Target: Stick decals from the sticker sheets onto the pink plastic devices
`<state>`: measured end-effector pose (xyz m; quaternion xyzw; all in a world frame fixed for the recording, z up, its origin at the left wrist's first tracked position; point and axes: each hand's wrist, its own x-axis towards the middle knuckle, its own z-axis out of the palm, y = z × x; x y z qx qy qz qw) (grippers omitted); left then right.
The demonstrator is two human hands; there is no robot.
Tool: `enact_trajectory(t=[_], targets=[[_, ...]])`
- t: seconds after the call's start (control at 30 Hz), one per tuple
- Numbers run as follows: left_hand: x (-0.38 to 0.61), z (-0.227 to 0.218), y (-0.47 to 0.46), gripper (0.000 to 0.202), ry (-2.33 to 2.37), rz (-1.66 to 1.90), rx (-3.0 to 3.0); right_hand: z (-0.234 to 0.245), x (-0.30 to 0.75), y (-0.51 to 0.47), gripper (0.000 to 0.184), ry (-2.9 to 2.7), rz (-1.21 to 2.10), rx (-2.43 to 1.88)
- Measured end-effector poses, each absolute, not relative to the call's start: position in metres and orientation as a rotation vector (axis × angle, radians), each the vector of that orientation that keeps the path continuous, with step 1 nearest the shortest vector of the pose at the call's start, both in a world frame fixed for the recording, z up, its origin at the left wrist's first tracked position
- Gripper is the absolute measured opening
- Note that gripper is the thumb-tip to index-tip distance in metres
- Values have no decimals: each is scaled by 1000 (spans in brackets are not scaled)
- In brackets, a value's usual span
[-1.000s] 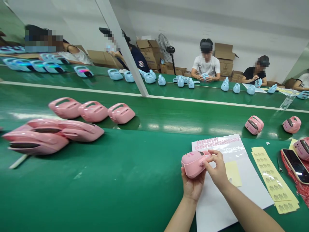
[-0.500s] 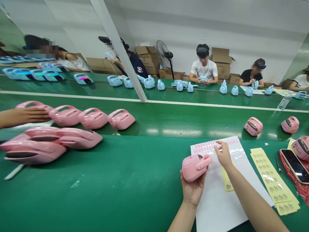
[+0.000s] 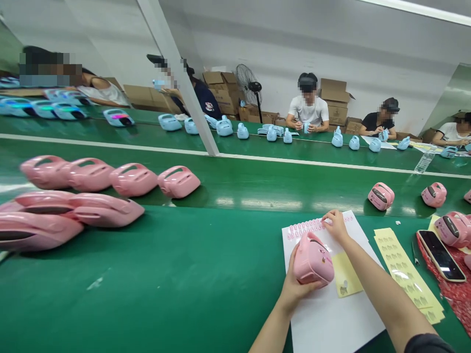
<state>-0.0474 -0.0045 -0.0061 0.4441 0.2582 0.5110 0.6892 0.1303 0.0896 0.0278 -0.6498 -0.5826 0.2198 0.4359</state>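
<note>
My left hand [image 3: 299, 289] is closed around a glossy pink handled plastic device [image 3: 313, 260], raised above a white sheet [image 3: 331, 314]. The device's side with small printed marks faces right, and its handle points up. My right hand [image 3: 335, 224] is at the sheet's far end, thumb and fingers pinched together over rows of small pink stickers [image 3: 303, 228]. What lies between those fingertips is too small to make out. A yellow sticker piece [image 3: 348, 277] lies on the white sheet, partly behind the right forearm.
Yellow sticker sheets [image 3: 403, 269], a phone [image 3: 441, 255] and red bubble wrap [image 3: 454, 299] lie to the right. More pink devices [image 3: 381, 196] stand along the green bench, several at left [image 3: 179, 181]. Beyond a white divider [image 3: 257, 159], co-workers handle blue devices [image 3: 224, 126].
The pink device has turned in my left hand, so its printed side now shows and its handle points up. My right fingers have closed together at the stickers. A co-worker's hand at left has gone.
</note>
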Motion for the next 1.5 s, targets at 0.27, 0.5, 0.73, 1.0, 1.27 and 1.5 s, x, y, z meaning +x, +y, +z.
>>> enact_trajectory(t=[0.27,0.5,0.73,1.0,1.27,1.5], targets=[[-44,-7,-13,85,705,1199,1677,71,122,18,12,-1548,950,-1298],[-43,-12,-11,89,635,1230,1848,95,117,-18,6,-1684,1007,-1310],[-43,-11,-12,90,636,1218,1918,104,118,-21,9,-1772,1002,-1338],[-42,-10,-13,88,607,1248,1869,107,116,-25,11,-1805,972,-1366],[-41,-15,-12,82,636,1283,1793,102,114,-29,13,-1942,657,-1364],[-41,-9,-12,84,595,1291,1916,99,113,-41,13,-2197,132,-1342]])
